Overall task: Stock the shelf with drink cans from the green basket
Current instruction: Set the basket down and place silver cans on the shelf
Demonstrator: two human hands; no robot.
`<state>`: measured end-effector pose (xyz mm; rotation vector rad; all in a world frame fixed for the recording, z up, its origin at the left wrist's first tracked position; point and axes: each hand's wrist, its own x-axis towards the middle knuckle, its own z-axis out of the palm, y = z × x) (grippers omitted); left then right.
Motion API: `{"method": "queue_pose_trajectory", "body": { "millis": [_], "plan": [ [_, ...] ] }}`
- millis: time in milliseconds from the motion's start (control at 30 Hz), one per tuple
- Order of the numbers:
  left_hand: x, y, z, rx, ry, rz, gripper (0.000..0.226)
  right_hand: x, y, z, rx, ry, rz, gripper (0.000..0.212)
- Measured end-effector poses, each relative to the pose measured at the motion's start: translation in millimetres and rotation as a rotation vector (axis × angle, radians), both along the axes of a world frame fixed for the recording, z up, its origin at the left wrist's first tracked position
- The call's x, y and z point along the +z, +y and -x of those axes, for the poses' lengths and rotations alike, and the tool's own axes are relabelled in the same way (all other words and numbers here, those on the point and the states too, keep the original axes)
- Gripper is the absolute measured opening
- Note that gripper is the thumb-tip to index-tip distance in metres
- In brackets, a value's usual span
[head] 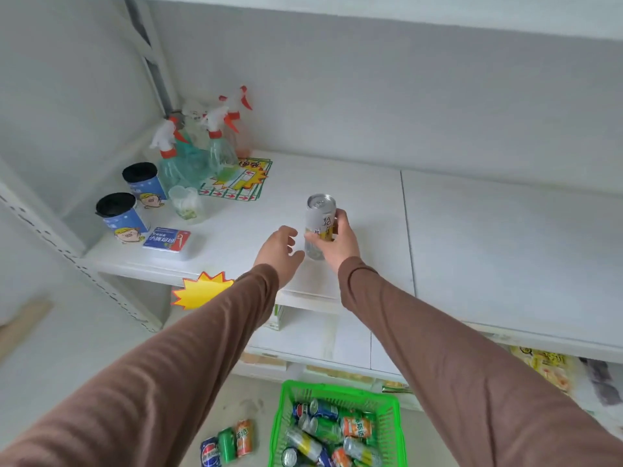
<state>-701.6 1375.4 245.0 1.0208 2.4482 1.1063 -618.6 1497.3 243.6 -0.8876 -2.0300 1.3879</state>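
The right hand (338,239) held a tall silver can (319,224) upright around its lower half, at the centre of the frame, probably to stand it on the white shelf (488,237). The left hand (281,251) hovered beside it, fingers loose, holding nothing. The green basket (285,399), bottom centre, held more cans.

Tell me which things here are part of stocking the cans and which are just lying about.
Part of the job: the silver can held in the right hand, the open left hand beside it, the green basket of cans, the shelf.

Lying about: spray bottles, two blue cups, blue packet, three cans on the floor.
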Motion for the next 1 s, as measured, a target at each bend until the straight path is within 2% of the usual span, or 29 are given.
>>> {"method": "queue_pose_trajectory", "body": {
  "millis": [267,467,533,667,867,1000],
  "plan": [
    [-15.0,41.7,46.6,0.069,-0.010,0.050,0.044,-7.1,39.4,63.1,0.000,0.036,-0.009,0.059],
    [-23.4,54.0,64.0,0.045,0.036,0.029,0.056,-34.4,48.3,60.1,0.045,-0.001,0.065,0.085],
    [-24.5,57.5,66.3,0.019,0.049,0.019,0.061,-41.8,51.9,58.0,0.038,-0.024,0.051,0.080],
    [-25.3,69.7,71.6,0.002,0.058,0.001,0.059,-46.2,60.1,68.3,0.024,-0.061,0.006,0.057],
    [-18.8,96.7,94.6,-0.003,0.039,-0.005,0.061,-42.8,80.6,101.7,-0.041,-0.089,-0.084,0.044],
    [-13.4,118.5,118.8,-0.004,0.037,0.028,0.069,-37.8,99.6,131.7,-0.084,-0.106,-0.112,0.046]
  ]
}}
